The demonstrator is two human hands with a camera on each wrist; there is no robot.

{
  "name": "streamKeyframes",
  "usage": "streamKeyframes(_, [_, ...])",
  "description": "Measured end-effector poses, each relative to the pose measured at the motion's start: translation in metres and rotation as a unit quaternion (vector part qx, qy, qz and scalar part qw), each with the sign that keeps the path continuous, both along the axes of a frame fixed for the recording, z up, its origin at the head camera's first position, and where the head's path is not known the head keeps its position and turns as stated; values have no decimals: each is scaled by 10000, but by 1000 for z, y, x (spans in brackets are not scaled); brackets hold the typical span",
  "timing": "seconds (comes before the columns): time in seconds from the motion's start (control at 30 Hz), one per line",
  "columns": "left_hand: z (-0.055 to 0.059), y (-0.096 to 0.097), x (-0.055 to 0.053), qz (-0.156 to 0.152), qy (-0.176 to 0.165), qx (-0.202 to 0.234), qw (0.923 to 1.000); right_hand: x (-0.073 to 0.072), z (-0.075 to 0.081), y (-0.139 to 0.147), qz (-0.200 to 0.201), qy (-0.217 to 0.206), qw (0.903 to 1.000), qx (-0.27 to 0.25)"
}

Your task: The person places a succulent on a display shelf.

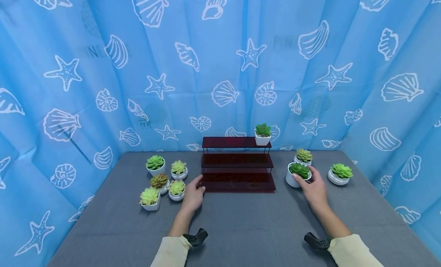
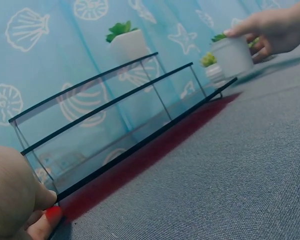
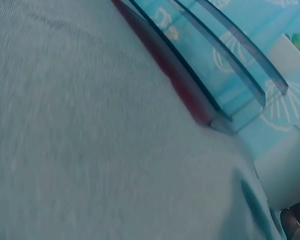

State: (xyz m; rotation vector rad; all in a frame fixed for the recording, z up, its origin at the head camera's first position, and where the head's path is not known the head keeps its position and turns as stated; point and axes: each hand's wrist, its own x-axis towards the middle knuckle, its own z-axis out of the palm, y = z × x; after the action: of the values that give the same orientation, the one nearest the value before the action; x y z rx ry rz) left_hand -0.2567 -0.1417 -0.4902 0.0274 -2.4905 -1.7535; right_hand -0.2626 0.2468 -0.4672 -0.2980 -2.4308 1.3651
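Nearest, a cream sleeve [image 1: 170, 251] and a black wrist mount [image 1: 196, 237] on each arm lead to the two hands, both occupied. The left hand [image 1: 193, 199] pinches the near left corner of the three-tier riser [image 1: 237, 181], thumb above and a finger below the lowest tier in the left wrist view. The right hand [image 1: 315, 190] grips a dark-green potted succulent [image 1: 293, 179] near the rim, thumb and fingers on different sides; the step in hand appears to be handling this plant while the riser is steadied. The next move, in judgement, calls for a level hold and clearance from the neighbouring pot and the riser's end. The plant is a compact, fleshy rosette in a smooth, white, round pot, situated to the right of the riser; whether its base touches the grey surface [image 1: 241, 225] cannot be told. To the left, five potted succulents [image 1: 159, 181] form a loose group. The riser's dark red tiers step upward and back. Just behind the held pot is a yellow-green succulent [image 1: 304, 155]; a bright-green succulent [image 1: 341, 171] stands apart, farther right. The top tier carries a square-potted succulent [image 1: 263, 138] at its right end, before a blue seashell-print curtain [image 1: 220, 37].
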Motion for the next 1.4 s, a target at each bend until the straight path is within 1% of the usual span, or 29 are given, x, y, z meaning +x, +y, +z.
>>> streamKeyframes(0.1, [0, 0, 0, -22, 3, 20, 10000, -3, 5, -8, 3, 226, 9997, -110])
streamKeyframes(0.27, [-1, 1, -1, -58, 8, 55, 10000, -8, 11, -20, 14, 574, 9972, -479])
streamKeyframes(0.47, [-1, 2, -1, -58, 53, 1, 10000, -13, 18, -32, 194, 888, 9929, -769])
streamKeyframes(0.63, [0, 3, -1, -54, 48, 12, 10000, -16, 25, -42, 416, 1081, 9906, -732])
streamKeyframes(0.83, [0, 3, 0, -62, 8, 41, 10000, -25, 28, -55, 618, 1249, 9895, -385])
streamKeyframes(0.93, [0, 3, 0, -77, -5, 19, 10000, -30, 27, -59, 760, 1223, 9894, -178])
streamKeyframes(1.03, [1, 2, 0, -117, -17, -11, 9999, -33, 27, -62, 906, 1074, 9901, 2])
streamKeyframes(1.23, [-1, 0, -1, -82, 14, -19, 10000, -37, 34, -65, 1087, 791, 9906, 270])
streamKeyframes(1.4, [-2, -1, 0, -60, 15, 6, 10000, -40, 40, -66, 1149, 427, 9917, 396])
